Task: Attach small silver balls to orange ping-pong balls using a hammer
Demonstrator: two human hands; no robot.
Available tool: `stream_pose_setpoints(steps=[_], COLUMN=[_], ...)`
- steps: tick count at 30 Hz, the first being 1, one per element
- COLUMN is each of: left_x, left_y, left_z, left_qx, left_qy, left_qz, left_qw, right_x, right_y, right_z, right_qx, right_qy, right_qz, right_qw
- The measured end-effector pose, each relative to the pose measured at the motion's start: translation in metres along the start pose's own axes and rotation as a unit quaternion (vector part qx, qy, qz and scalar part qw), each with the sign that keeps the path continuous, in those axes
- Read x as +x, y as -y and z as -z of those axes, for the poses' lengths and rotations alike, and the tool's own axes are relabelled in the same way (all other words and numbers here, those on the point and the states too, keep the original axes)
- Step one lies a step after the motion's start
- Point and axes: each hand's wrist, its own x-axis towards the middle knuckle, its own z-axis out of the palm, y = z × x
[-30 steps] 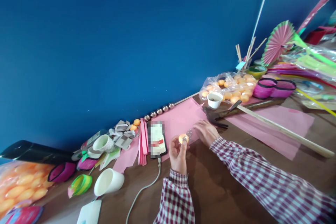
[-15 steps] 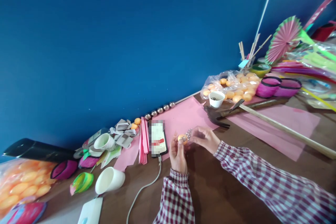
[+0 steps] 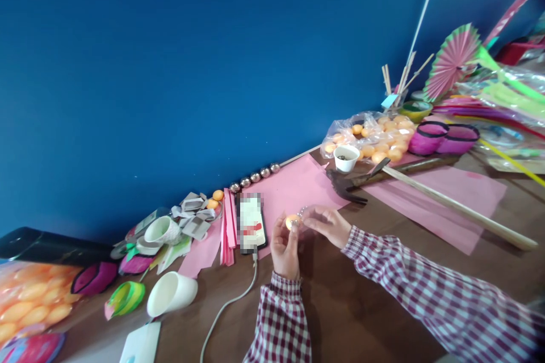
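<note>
Between the thumb and fingers of my left hand [image 3: 286, 249] is an orange ball [image 3: 292, 222], held above the brown table near the pink paper [image 3: 293, 184]. My right hand [image 3: 330, 226] is just to its right, its thumb and fingertips pinched on a small strand of silvery beads [image 3: 302, 212] that reaches the ball. Left of my left hand lies a phone [image 3: 251, 224] with a white cable plugged in.
A hammer [image 3: 347, 187] and a wooden-handled tool [image 3: 460, 204] lie to the right. Behind them are a small white cup [image 3: 346, 157] and bagged orange balls [image 3: 385, 139]. Silver balls [image 3: 255, 177] line the wall. White cups [image 3: 172, 295] and another ball bag [image 3: 36, 295] are left.
The whole view has shifted slightly, so the table items appear a little further left. Both hands keep their grip, and the bead strand has changed shape a little beside the ball.
</note>
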Motion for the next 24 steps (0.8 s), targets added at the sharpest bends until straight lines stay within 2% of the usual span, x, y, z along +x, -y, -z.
stream_pose_setpoints(steps=[6,10,16,24], left_x=[-0.0006,-0.0002,0.0004,0.0003], left_y=[-0.0008,0.0004,0.0017,0.0026], left_z=[-0.0017,-0.0018,0.0013,0.0022], left_qx=[-0.001,-0.012,-0.008,-0.004], left_qy=[0.002,0.009,0.027,0.023], left_qz=[0.007,0.006,0.013,0.019], left_qw=[1.000,1.000,1.000,1.000], right_x=[0.0007,0.0007,0.0003,0.0011], right_y=[0.0023,0.0041,0.0045,0.0016], right_z=[-0.0011,-0.0010,0.0001,0.0004], right_qx=[0.018,0.028,0.018,0.015], right_qy=[0.027,0.049,0.048,0.054], right_qz=[0.059,0.053,0.052,0.060], right_qw=[0.998,0.997,0.997,0.997])
